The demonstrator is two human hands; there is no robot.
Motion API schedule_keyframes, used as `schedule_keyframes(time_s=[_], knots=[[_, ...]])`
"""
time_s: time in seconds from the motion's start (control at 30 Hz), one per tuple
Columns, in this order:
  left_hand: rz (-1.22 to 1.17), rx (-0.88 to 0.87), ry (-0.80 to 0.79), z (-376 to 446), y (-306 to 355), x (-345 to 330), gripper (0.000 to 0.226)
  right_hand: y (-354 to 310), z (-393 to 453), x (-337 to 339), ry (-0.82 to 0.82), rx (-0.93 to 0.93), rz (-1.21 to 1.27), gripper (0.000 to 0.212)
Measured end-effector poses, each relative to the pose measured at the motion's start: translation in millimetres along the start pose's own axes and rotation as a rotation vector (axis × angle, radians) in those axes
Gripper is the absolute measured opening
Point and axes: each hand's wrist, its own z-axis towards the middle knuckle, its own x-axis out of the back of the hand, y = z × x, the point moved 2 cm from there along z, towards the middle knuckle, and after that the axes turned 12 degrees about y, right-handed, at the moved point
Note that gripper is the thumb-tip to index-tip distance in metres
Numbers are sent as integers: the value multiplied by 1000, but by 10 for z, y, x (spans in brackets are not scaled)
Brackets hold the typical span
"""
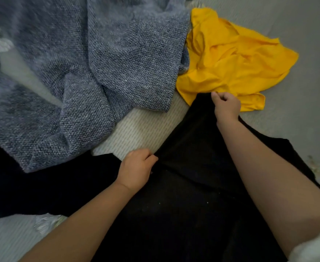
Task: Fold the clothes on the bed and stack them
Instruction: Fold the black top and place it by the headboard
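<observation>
A black garment (pixel 183 186) lay across the lower centre of the frame on a pale bed (pixel 297 120). The left hand (pixel 136 169) pinched its edge at centre; the right hand (pixel 226 105) gripped a corner higher up — beside a crumpled yellow shirt (pixel 234 59). A grey knit (pixel 98 63) filled the upper left.

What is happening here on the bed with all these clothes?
A person is working on a black garment spread on the bed. The left hand grips its edge near the middle, and the right hand pinches a far corner. A yellow garment lies crumpled beyond the right hand, and a grey knitted piece lies unfolded to the left. No folded stack is in view.
</observation>
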Motion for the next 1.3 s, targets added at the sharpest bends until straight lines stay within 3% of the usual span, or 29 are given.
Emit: schedule_keyframes(time_s=[0.17,0.3,0.4,0.53,0.63,0.83,0.97,1.07,1.3], knots=[[38,39,-129,100,25,-5,21,-48,-95,-163,-256,178,-275,45],[-97,226,-119,115,43,39,26,-121,-48,-100,-195,227,-199,47],[-227,324,-116,205,7,73,44,-353,8,-104,-305,357,-152,56],[-239,183,-383,268,-75,76,52,-497,130,-339,-507,514,-398,36],[-150,99,-510,280,-104,30,46,-468,214,-484,-472,365,-272,28],[-131,123,-440,262,-179,14,32,-384,258,-569,-223,123,-84,21],[-176,149,-380,351,-175,62,36,-404,198,-497,-347,381,-373,38],[-183,71,-394,347,-113,48,43,-424,166,-486,-443,504,-456,34],[-64,-61,-461,240,-72,-78,36,-337,142,-514,-59,171,-48,23]])
